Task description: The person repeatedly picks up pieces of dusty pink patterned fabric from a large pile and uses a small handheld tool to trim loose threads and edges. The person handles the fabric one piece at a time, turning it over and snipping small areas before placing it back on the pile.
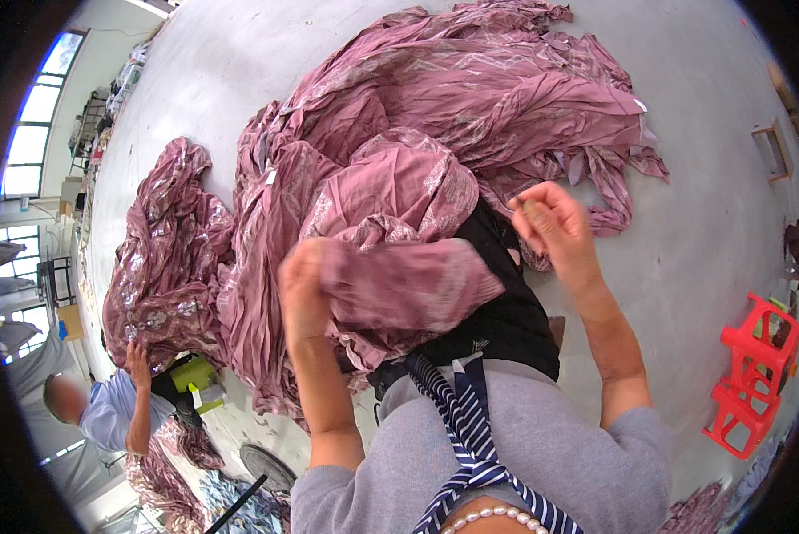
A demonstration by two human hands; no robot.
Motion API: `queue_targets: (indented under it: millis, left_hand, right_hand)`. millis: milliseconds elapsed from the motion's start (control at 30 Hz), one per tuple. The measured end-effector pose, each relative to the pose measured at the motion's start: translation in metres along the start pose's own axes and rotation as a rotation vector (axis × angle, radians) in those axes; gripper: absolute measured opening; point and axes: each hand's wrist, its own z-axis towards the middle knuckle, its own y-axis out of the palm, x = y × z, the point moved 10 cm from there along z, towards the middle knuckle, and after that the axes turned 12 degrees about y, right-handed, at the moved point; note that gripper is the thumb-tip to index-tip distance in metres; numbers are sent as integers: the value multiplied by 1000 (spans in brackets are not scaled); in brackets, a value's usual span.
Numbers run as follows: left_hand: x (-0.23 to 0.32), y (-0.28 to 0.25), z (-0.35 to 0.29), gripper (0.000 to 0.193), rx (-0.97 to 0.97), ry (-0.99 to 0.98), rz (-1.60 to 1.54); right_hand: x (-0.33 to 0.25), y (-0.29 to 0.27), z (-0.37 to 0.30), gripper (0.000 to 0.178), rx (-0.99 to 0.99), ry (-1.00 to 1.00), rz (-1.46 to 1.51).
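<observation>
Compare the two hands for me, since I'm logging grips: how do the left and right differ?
The left hand is lower and buried in the mauve cloth bunched on the lap, gripping a thick fold; the right hand is raised clear of the pile. The left takes a whole-hand hold, while the right pinches something small between its fingertips, too small to identify. Both are bare, with grey sleeves pushed up the forearms.

Garment workshop: fabric heaps on concrete floor, big windows.
</observation>
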Motion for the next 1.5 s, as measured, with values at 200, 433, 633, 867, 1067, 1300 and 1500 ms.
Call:
queue_targets:
  millis: [200, 433, 633, 867, 1067, 1300, 1500]
  left_hand:
    - [-3, 37, -15, 90, -363, 284, 1163]
    - [-81, 42, -14, 74, -519, 198, 1327]
    - [72, -95, 5, 60, -26, 538, 1452]
    - [231, -344, -99, 48, 509, 320, 2099]
    - [65, -417, -172, 89, 142, -673, 2043]
    - [6, -317, -182, 79, 166, -213, 1427]
    - [-24, -285, -176, 67, 282, -396, 1239]
  right_hand:
    - [5, -52, 11, 22, 240, -63, 74]
    - [53, -74, 17, 22, 315, 0, 30]
    - [67, -129, 26, 25, 473, -17, -23]
    - [196, -257, 61, 41, 758, 192, -397]
    - [306, -268, 59, 54, 729, 590, -924]
    - [345, -232, 74, 69, 667, 835, -996]
    - [258, -235, 155, 32, 732, 166, -990]
